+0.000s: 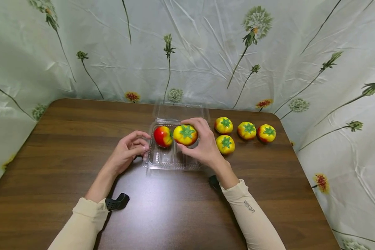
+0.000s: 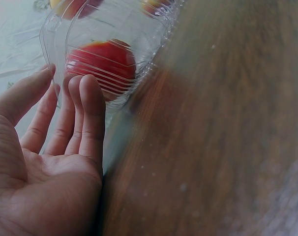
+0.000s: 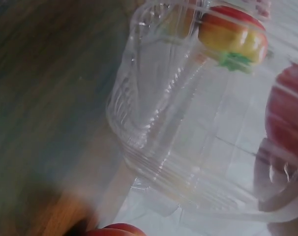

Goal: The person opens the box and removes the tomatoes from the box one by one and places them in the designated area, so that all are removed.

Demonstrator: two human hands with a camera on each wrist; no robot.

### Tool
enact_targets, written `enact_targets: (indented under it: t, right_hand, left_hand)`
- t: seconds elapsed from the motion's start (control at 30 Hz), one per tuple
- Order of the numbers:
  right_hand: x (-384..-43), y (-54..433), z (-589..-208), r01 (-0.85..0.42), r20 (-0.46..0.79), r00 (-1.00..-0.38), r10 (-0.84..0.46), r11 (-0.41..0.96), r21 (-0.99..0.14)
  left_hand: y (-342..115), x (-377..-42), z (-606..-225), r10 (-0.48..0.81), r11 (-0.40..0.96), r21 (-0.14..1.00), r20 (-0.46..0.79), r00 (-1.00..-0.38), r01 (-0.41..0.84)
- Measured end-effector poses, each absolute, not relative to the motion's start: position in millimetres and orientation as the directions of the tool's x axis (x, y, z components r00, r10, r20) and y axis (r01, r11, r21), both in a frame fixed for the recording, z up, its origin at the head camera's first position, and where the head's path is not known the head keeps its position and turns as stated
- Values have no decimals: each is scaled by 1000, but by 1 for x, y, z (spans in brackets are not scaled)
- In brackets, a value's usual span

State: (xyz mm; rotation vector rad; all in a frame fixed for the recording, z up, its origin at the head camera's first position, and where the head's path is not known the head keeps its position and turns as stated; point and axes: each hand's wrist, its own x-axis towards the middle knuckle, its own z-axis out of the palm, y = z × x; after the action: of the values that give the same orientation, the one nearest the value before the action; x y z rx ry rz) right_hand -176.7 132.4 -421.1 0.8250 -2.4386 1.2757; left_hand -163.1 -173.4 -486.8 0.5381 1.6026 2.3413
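While the left hand (image 1: 129, 149) rests loosely spread fingers at the left rim of a clear plastic tray (image 1: 165, 158), the right hand (image 1: 203, 140) holds a yellow-and-red fruit (image 1: 185, 135) over it, gripped between thumb and fingers. The rounded, glossy skin looks slippery; a loosened grip could drop the fruit against the red fruit (image 1: 161, 136) lying on its side at the tray's left. The thin tray appears light, so a bump from the right hand or a hard push from the left fingers could slide it across the worktop (image 1: 78, 152) or jolt the raised lid (image 1: 181, 111) behind it. A brush of the right wrist might also roll the nearest of four loose fruits (image 1: 225, 144) grouped to the right of the tray.

The held fruit sits within the curve of the right hand, green leaf facing up, just right of the red fruit; whether the two touch, or whether it meets the tray floor, cannot be told. From the left hand, it lies beyond the red fruit, well apart from the fingers.
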Motion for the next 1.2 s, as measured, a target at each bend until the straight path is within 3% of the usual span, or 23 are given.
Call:
enact_targets:
  t: [0.63, 0.87, 1.2]
  right_hand:
    - [-180, 150, -417, -570, 476, -820, -317, 524, -633]
    - [-180, 174, -416, -557, 497, -823, -273, 555, -618]
    - [-176, 224, -411, -439, 458, -878, -140, 616, -654]
  left_hand:
    - [-173, -164, -487, 411, -361, 933, 165, -896, 7]
    - [-173, -164, -488, 413, -365, 931, 168, -895, 6]
    - [-173, -163, -488, 417, -367, 930, 171, -893, 7]
